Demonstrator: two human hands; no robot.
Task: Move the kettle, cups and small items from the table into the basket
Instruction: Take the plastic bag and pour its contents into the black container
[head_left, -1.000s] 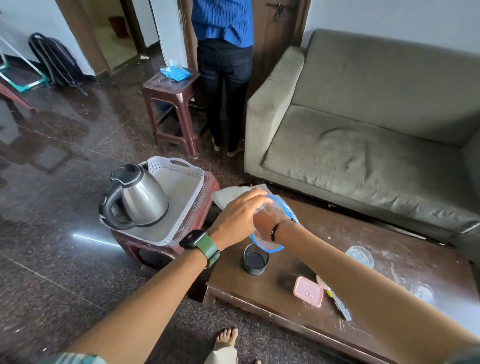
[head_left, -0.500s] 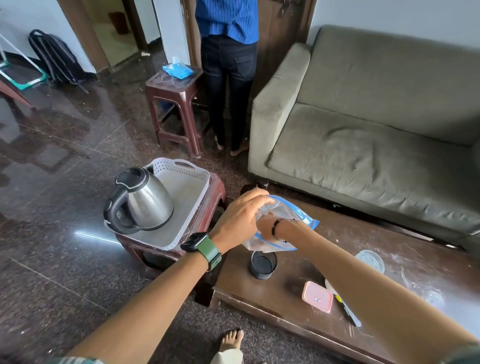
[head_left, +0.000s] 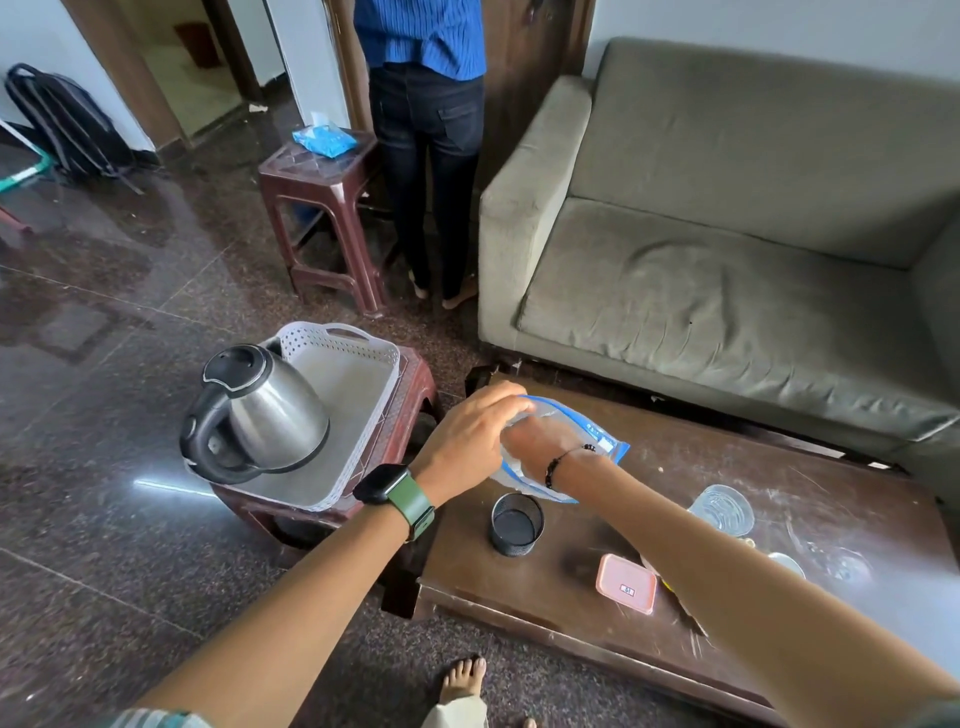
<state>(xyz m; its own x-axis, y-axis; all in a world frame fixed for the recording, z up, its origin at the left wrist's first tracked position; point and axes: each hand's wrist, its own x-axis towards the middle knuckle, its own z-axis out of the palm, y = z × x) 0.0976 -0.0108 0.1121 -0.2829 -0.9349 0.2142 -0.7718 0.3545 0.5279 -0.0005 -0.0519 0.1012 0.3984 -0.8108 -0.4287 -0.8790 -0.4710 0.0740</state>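
A steel kettle (head_left: 265, 415) with a black handle stands in the white perforated basket (head_left: 358, 364) on a low brown stool. Both hands hold a clear plastic bag with a blue edge (head_left: 597, 436) just above the left end of the dark wooden table (head_left: 727, 467). My left hand (head_left: 467, 431) grips the bag's top edge. My right hand (head_left: 530, 441) is partly inside or behind the bag. On the table stand a black mesh cup (head_left: 517, 525), a pink lidded box (head_left: 626, 583) and clear glasses (head_left: 723, 509), (head_left: 844, 564).
A grey sofa (head_left: 727, 234) runs behind the table. A person in a blue shirt (head_left: 426, 104) stands beside a tall brown stool (head_left: 322, 218) that carries a blue packet. A backpack (head_left: 67, 124) leans at the far left wall. My bare foot (head_left: 465, 678) is near the table's front edge.
The bag has dropped lower and flattened between my hands, nearer the table. The kettle and basket have not moved.
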